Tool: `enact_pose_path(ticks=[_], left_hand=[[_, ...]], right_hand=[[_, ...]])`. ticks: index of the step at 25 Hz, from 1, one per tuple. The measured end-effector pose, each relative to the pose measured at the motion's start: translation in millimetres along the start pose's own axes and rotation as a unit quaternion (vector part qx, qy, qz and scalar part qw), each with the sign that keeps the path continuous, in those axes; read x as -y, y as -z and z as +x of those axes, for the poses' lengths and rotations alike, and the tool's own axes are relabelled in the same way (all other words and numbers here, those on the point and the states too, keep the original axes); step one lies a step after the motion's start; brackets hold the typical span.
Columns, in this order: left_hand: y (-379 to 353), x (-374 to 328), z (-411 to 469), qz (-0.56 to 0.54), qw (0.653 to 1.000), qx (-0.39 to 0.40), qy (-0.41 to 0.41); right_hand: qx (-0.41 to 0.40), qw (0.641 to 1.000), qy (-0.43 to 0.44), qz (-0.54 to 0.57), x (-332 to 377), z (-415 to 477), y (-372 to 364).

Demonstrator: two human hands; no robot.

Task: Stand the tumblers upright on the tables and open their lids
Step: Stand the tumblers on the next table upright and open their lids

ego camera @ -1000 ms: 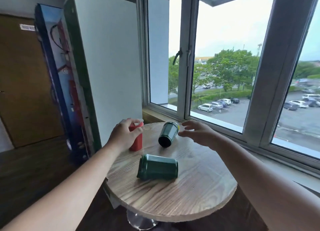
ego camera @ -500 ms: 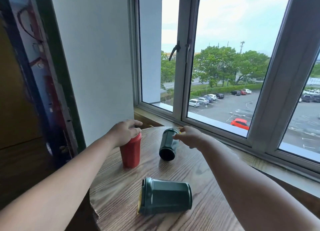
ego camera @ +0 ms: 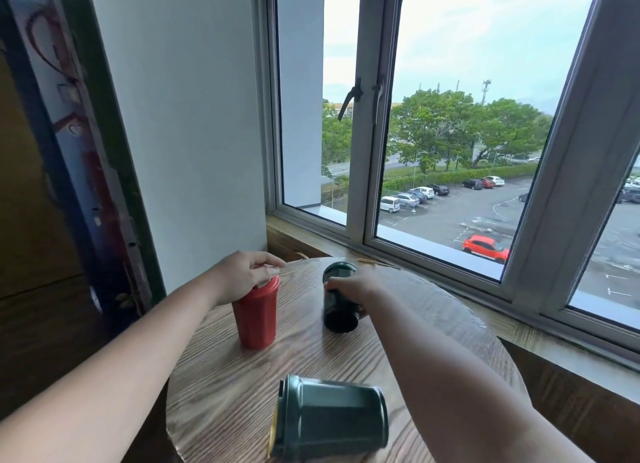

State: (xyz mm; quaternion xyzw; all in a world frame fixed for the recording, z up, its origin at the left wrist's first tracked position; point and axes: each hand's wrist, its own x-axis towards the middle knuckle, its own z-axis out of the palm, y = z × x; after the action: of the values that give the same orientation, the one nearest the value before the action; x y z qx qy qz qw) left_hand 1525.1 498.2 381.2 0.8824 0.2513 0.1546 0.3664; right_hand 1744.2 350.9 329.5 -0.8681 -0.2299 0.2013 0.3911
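Note:
A red tumbler [ego camera: 257, 318] stands upright on the round wooden table [ego camera: 221, 386]. My left hand [ego camera: 242, 275] rests over its lid, fingers curled on the top. To its right a dark green tumbler [ego camera: 338, 310] lies on its side, base toward me, and my right hand [ego camera: 356, 287] wraps over its body. A second, larger green tumbler [ego camera: 332, 419] lies on its side near the table's front edge, lid end pointing left, untouched.
The table stands in a corner by a white wall [ego camera: 180, 116] and a wooden window sill [ego camera: 519, 331] under a large window [ego camera: 450, 133]. A dark tall panel [ego camera: 69, 150] stands at the left. Table surface between the tumblers is bare.
The view has drawn closer to the table. My right hand went from hovering to closing over the far green tumbler. My left hand stayed on the red tumbler's lid.

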Motion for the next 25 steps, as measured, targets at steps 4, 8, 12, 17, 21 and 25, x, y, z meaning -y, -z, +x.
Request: enact_pose_path(ticks=[4, 8, 12, 17, 21, 25], left_hand=[[4.3, -3.2, 1.7, 0.003, 1.0, 0.018, 0.004], [9.4, -8.9, 3.1, 0.001, 0.999, 0.046, 0.018], [13.2, -7.6, 4.3, 0.013, 0.997, 0.07, 0.009], [14.9, -8.3, 4.5, 0.031, 0.997, 0.066, 0.004], [16.4, -12.9, 2.8, 0.034, 0.997, 0.066, 0.015], [16.7, -11.5, 7.3, 0.016, 0.998, 0.05, 0.038]], right_hand=[[-0.079, 0.989, 0.123, 0.025, -21.7, -18.9, 21.2], [-0.122, 0.966, 0.219, 0.062, -62.9, -33.5, 33.3], [-0.096, 0.969, 0.22, 0.06, -83.5, -46.7, 31.4], [-0.079, 0.969, 0.221, 0.084, -89.7, -56.1, 34.0], [-0.138, 0.956, 0.254, 0.053, -66.4, -55.2, 60.1], [-0.108, 0.965, 0.219, -0.09, -27.9, -40.0, 88.6]])
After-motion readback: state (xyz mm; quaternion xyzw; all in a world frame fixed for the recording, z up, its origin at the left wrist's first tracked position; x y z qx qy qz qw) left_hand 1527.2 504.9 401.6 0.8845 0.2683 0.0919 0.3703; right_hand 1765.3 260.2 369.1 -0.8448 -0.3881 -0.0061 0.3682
